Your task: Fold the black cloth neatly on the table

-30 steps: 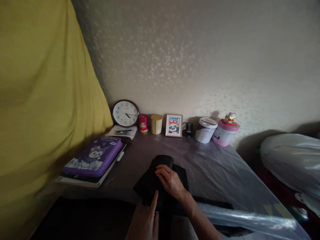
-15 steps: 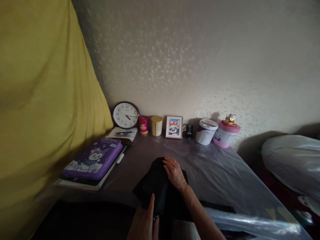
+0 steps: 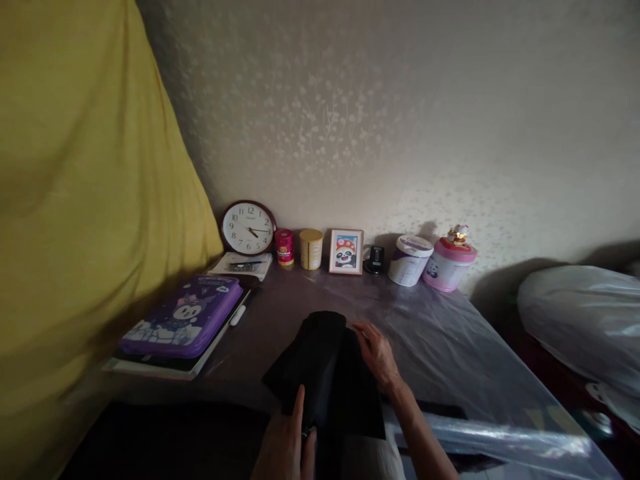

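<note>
A black cloth (image 3: 320, 353) lies bunched and folded at the near middle of the table, its far end raised into a rounded hump. My left hand (image 3: 285, 443) is at its near side, index finger stretched along the fabric and thumb below, closed on the cloth. A small shiny spot shows between finger and thumb; what it is, I cannot make out. My right hand (image 3: 379, 357) is at the cloth's right edge, fingers bent over a flap of it. More black fabric (image 3: 175, 437) spreads along the near left edge.
Along the wall stand a clock (image 3: 249, 227), a pink can (image 3: 285, 247), a yellow can (image 3: 311, 249), a picture frame (image 3: 346, 252) and two tubs (image 3: 410, 260). A purple case (image 3: 183, 317) rests on books at left, beside a yellow curtain (image 3: 100, 167). Plastic sheeting covers the table (image 3: 425, 333).
My right hand has slid from the top of the cloth to its right edge, and a flap there now hangs further right. My left hand has stayed almost in place.
</note>
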A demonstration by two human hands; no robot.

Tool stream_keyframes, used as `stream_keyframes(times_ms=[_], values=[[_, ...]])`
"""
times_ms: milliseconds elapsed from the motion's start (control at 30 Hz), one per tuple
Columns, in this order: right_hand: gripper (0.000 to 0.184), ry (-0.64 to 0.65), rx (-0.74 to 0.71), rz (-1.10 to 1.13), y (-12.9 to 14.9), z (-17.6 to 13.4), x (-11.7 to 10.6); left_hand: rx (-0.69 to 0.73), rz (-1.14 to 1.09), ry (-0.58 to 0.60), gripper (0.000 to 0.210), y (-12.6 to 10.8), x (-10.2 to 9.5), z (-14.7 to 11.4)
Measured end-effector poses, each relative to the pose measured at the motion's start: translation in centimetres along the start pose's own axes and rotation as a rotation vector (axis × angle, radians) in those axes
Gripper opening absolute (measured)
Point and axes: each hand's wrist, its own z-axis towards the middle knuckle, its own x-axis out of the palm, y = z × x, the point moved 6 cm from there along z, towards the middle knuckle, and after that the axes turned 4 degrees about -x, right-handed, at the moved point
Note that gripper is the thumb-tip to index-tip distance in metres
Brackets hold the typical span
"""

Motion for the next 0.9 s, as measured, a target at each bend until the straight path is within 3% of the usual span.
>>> stream_keyframes(times_ms=[167, 367, 600, 733, 900], values=[[0.029, 0.029, 0.222, -0.052, -2.6, -3.6, -2.3, 0.027, -0.008, 0.036, 0.061, 0.0, 0.0, -0.1], [0.031, 0.086, 0.313, -0.035, -3.0, -5.7, -2.2, 0.025, 0.029, 0.060, 0.062, -0.3, -0.4, 0.1], [0.030, 0.046, 0.337, -0.056, -2.5, -6.1, -2.6, 0.052, 0.033, 0.040, 0.064, -0.8, -0.7, 0.2], [0.030, -0.029, 0.328, 0.068, -2.1, -6.2, -3.0, 0.043, -0.012, 0.009, 0.065, -0.6, -0.5, 0.0], [0.027, -0.117, 0.225, 0.174, -1.0, -6.1, -3.5, -0.003, -0.042, 0.033, 0.064, -0.4, -0.4, 0.0]])
